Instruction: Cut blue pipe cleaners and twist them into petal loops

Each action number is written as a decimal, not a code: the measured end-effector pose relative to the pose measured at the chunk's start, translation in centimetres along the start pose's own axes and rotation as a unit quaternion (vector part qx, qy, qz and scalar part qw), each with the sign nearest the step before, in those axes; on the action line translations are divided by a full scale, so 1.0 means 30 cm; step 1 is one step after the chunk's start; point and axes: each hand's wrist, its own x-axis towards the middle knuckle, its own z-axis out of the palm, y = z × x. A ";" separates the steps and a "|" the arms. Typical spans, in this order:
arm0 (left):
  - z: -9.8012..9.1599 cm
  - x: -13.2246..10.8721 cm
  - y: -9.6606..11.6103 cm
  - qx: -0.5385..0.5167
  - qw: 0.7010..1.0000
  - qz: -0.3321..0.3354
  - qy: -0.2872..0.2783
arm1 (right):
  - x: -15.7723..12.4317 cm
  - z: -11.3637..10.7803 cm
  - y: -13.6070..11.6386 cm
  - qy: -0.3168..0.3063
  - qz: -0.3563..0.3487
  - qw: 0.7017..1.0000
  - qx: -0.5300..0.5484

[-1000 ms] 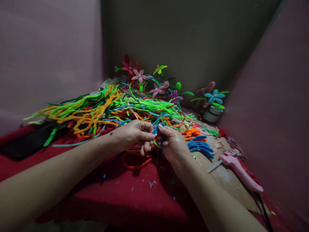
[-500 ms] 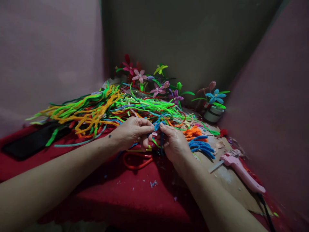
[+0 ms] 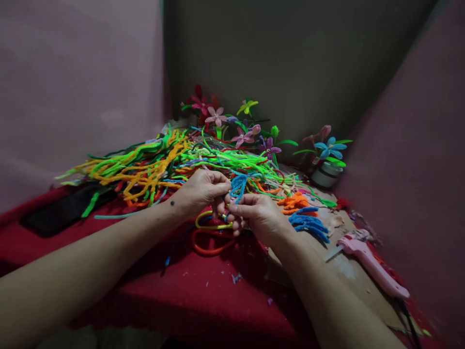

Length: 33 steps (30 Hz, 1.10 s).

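A light-blue pipe cleaner [image 3: 239, 184], bent into several narrow loops, stands up between my two hands. My left hand [image 3: 206, 190] pinches its left side with thumb and forefinger, the other fingers curled beneath. Lower down, my right hand [image 3: 262, 214] grips the base of the loops between thumb and fingers; the exact hold is partly hidden. Just below the hands lie a yellow loop [image 3: 203, 225] and a red loop [image 3: 212, 251] on the red cloth [image 3: 203, 291]. Blue pipe cleaner pieces [image 3: 308, 225] and orange ones [image 3: 296, 202] lie right of my right hand.
Behind my hands spreads a heap of green and yellow pipe cleaners [image 3: 160, 162]. Pipe cleaner flowers [image 3: 242, 137] stand at the back, near a small jar [image 3: 326, 174]. A pink glue gun [image 3: 376, 266] lies on cardboard at right, a black flat object [image 3: 60, 211] at left.
The blue loops now stand higher and more spread between my fingers. My right hand has turned and shifted lower on them. The whole view has moved slightly, with things appearing farther right.
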 end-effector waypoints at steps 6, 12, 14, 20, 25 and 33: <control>0.010 -0.008 0.008 0.051 0.999 -0.005 0.014 | 0.010 0.007 -0.009 0.119 -0.169 0.974 0.098; 0.025 -0.018 0.011 0.072 0.997 0.000 0.010 | 0.002 0.020 -0.011 0.195 -0.243 0.950 -0.011; 0.025 -0.019 0.008 0.073 0.997 0.001 0.011 | -0.001 0.021 -0.007 0.216 -0.250 0.942 -0.056; 0.025 -0.019 -0.004 0.062 0.998 0.007 0.000 | -0.002 0.017 0.020 0.242 -0.298 0.906 -0.176; 0.029 -0.015 -0.017 0.063 0.998 0.024 0.005 | -0.003 0.017 0.028 0.241 -0.291 0.895 -0.238; 0.049 -0.027 -0.018 0.083 0.995 0.046 0.023 | 0.004 0.022 0.019 0.199 -0.228 0.944 -0.133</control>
